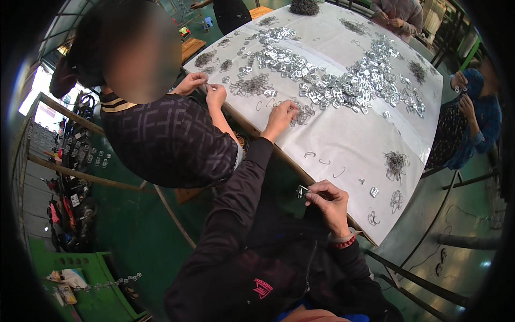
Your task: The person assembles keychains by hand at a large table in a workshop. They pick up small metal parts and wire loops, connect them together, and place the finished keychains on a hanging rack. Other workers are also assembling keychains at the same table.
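My left hand [281, 118] reaches across the table's near edge to a small pile of bent wire hooks [304, 114]. Its fingertips are drawn together at the pile; what lies between them is hidden. Close to the edge, my right hand [330, 203] pinches a small metal hook [302, 190] between thumb and fingers, and a shiny piece seems to hang at its end. Single curved wire hooks [338, 172] lie scattered between my hands. Beyond my left hand spreads a large heap of flat silvery metal buckles [335, 88].
A white-covered table [343, 137] fills the middle. On my left a person in a dark patterned top [166, 137] works with both hands; others stand at the far and right sides. More wire hook piles [396, 163] dot the cover. Metal rails [418, 292] run at lower right.
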Available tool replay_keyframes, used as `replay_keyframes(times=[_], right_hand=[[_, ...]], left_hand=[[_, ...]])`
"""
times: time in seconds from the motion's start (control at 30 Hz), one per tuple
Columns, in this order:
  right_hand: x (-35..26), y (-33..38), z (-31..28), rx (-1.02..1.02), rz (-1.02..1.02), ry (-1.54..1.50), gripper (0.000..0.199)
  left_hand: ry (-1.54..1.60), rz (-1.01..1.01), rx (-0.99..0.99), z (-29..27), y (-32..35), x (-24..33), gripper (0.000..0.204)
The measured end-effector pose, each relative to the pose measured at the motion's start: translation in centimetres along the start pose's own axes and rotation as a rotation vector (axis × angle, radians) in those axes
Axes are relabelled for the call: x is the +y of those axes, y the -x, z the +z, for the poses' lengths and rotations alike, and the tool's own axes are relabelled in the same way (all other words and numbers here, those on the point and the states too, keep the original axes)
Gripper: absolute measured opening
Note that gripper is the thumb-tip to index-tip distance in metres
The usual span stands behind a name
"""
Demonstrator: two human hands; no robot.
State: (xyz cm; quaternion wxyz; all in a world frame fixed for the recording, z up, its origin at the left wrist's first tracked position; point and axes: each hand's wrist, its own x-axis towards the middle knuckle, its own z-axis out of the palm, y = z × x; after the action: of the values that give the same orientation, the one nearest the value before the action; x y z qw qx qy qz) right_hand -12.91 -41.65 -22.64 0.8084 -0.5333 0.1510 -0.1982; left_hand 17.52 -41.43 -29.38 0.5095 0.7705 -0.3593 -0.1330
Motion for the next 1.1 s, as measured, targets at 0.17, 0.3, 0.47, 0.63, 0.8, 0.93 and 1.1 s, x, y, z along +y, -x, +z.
replay_keyframes(times=[0.17,0.3,0.47,0.63,0.8,0.93,1.1], right_hand=[[0.0,0.3,0.3,-0.024,0.019,0.027,0.012],[-0.3,0.5,0.6,-0.013,0.016,0.037,0.009],[-0.3,0.7,0.5,0.004,0.005,0.007,0.009],[0.2,0.6,0.1,-0.008,0.021,0.017,0.01],[0.3,0.4,-0.3,0.032,-0.003,0.024,0.01],[0.5,0.2,-0.3,0.055,-0.024,0.028,0.01],[0.6,0.2,-0.3,0.097,0.016,0.048,0.011]], left_hand=[[-0.185,0.022,-0.23,2.3,1.9,0.1,0.02],[-0.309,0.113,-0.141,2.4,2.3,0.8,0.02],[-0.431,0.236,-0.043,1.7,3.0,0.7,0.017],[-0.615,0.351,-0.087,3.4,4.9,-0.6,0.01],[-0.605,0.333,-0.05,4.3,5.8,-0.3,0.008],[-0.202,0.136,-0.057,2.4,8.2,3.0,0.011],[0.321,-0.175,-0.108,-2.0,14.9,10.1,0.014]])
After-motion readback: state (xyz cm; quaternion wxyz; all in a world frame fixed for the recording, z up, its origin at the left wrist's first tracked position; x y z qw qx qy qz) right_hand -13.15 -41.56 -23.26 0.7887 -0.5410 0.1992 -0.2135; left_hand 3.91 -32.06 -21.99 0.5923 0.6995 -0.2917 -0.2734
